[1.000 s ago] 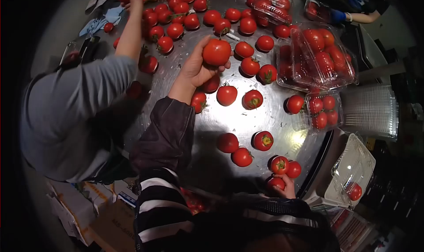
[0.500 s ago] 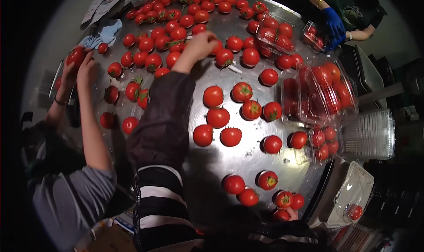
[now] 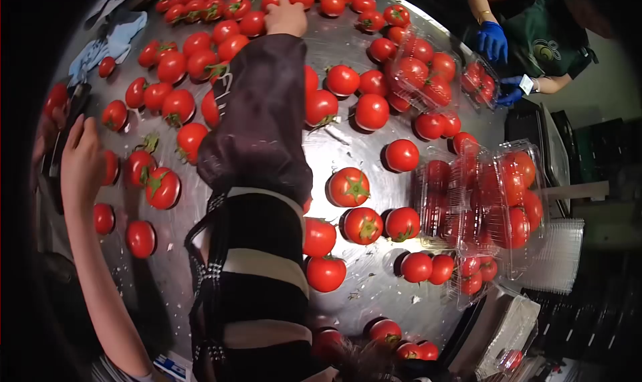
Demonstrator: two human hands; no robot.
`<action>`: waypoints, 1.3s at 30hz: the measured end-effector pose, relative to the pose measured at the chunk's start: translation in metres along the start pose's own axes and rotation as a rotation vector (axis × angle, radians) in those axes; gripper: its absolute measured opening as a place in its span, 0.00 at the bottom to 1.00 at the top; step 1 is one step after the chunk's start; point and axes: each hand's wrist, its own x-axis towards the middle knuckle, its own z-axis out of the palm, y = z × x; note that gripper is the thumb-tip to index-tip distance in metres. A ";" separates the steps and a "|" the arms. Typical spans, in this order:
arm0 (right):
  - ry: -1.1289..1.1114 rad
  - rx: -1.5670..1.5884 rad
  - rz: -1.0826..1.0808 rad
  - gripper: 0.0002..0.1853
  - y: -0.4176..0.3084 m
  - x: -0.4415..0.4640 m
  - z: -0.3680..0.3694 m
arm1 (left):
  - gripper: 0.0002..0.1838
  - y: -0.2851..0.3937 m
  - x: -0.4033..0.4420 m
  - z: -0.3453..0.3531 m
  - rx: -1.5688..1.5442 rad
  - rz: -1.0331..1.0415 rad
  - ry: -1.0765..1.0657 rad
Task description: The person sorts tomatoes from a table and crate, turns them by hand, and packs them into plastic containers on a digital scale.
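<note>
My left hand (image 3: 286,17) reaches to the far part of the metal table, back upward, with its fingertips hidden among tomatoes. A red tomato (image 3: 271,1) lies right against its fingers; whether they grip it I cannot tell. The dark cuff and striped sleeve of that arm cross the middle of the view. To the right of the sleeve are loose tomatoes, among them one with a green calyx (image 3: 348,186) and a plain red one (image 3: 326,274). My right hand is not in view.
Clear boxes of tomatoes (image 3: 513,198) stand at the right, near stacked empty boxes (image 3: 558,255). Another box (image 3: 422,74) sits farther back. A person's bare hand (image 3: 83,156) is at the left; a co-worker with blue gloves (image 3: 493,42) is at the upper right. A blue cloth (image 3: 110,46) lies at upper left.
My left hand held a tomato at first, then reached among the others and has moved farther across the table. My right hand has gone out of view. The view has shifted.
</note>
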 end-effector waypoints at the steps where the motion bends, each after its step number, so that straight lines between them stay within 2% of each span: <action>1: 0.017 0.004 0.048 0.19 -0.001 0.000 0.002 | 0.15 0.024 -0.007 0.008 0.002 0.012 -0.024; 9: 0.153 0.042 0.373 0.18 -0.009 -0.019 0.035 | 0.18 -0.019 -0.026 -0.053 0.026 0.154 -0.182; 11: 0.166 0.046 0.481 0.18 -0.017 -0.028 0.043 | 0.23 -0.010 -0.064 -0.080 -0.020 0.167 -0.307; 13: 0.177 0.046 0.578 0.18 -0.022 -0.034 0.050 | 0.25 -0.001 -0.097 -0.087 -0.029 0.213 -0.343; 17: 0.239 0.023 0.736 0.18 -0.036 -0.054 0.061 | 0.25 0.001 -0.135 -0.113 -0.090 0.266 -0.435; 20: 0.347 0.003 0.849 0.18 -0.055 -0.082 0.064 | 0.22 0.011 -0.160 -0.155 -0.776 0.076 -0.451; 21: 0.420 0.000 0.899 0.18 -0.067 -0.109 0.071 | 0.22 0.021 -0.176 -0.167 -1.173 -0.159 -0.514; 22: 0.071 -0.453 0.498 0.17 -0.063 -0.122 0.070 | 0.23 0.037 -0.197 -0.202 -1.550 -0.446 -0.604; 23: -0.109 -0.851 0.431 0.17 -0.090 -0.094 0.090 | 0.24 0.043 -0.209 -0.217 -1.816 -0.455 -0.691; 24: -0.081 -0.797 0.523 0.18 -0.099 -0.091 0.096 | 0.25 0.050 -0.218 -0.227 -2.079 -0.469 -0.761; 25: -0.062 -0.736 0.592 0.20 -0.103 -0.089 0.099 | 0.25 0.059 -0.229 -0.235 -2.067 -0.477 -0.818; 27: -0.037 -0.689 0.631 0.21 -0.107 -0.082 0.102 | 0.25 0.071 -0.258 -0.256 -2.475 -0.248 -1.024; 28: -0.045 -0.651 0.672 0.22 -0.110 -0.084 0.104 | 0.25 0.077 -0.270 -0.260 -2.464 -0.261 -1.052; 29: -0.025 -0.643 0.674 0.22 -0.113 -0.085 0.105 | 0.25 0.084 -0.279 -0.264 -2.542 -0.187 -1.126; 31: -0.130 -0.745 0.570 0.22 -0.118 -0.088 0.106 | 0.26 0.102 -0.295 -0.271 -2.698 -0.024 -1.279; 32: -0.183 -0.798 0.513 0.22 -0.121 -0.087 0.106 | 0.26 0.109 -0.303 -0.277 -2.691 -0.018 -1.309; 35: -0.119 -0.879 0.532 0.22 -0.134 -0.089 0.113 | 0.25 0.130 -0.327 -0.299 -2.533 -0.353 -1.090; 36: -0.100 -0.929 0.535 0.22 -0.138 -0.090 0.113 | 0.25 0.138 -0.336 -0.306 -2.522 -0.352 -1.124; 37: -0.075 -0.922 0.538 0.22 -0.140 -0.090 0.112 | 0.25 0.145 -0.347 -0.314 -2.311 -0.197 -0.979; 39: -0.159 -1.028 0.321 0.23 -0.145 -0.093 0.109 | 0.28 0.159 -0.366 -0.327 -1.875 0.083 -0.693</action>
